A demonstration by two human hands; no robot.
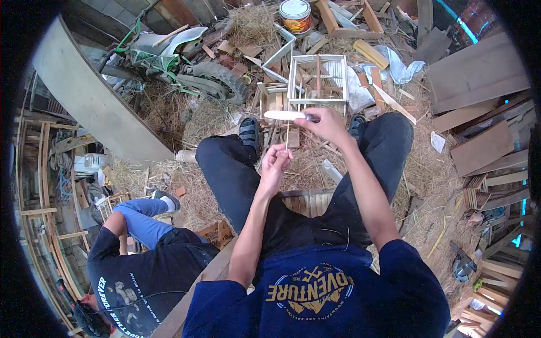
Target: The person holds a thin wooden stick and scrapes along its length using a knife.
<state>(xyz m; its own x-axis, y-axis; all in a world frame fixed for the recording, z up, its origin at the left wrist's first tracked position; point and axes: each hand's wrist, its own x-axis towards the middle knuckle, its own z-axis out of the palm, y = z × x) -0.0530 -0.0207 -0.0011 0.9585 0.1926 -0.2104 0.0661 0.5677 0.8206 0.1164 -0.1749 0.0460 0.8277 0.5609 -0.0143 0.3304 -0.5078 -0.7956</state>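
My left hand [274, 167] pinches the lower end of a thin pale wooden stick [287, 137], which stands roughly upright between my knees. My right hand [328, 126] is closed around the dark handle of a knife [283, 115]. Its broad blade, bright with glare, points left and crosses the stick near the upper part in this view. Both hands are held in front of my lap, the right one a little farther out. Beyond the blade, a white wooden frame [316, 58] with a reddish-brown bar lies on the debris.
On my left, a person in a dark shirt [141, 281] sits close by. A large curved panel [101, 93] leans at the left, near a motorcycle wheel [214, 81]. A paint bucket [295, 16] stands at the far side. Boards [479, 73] are stacked right; straw and scraps cover the ground.
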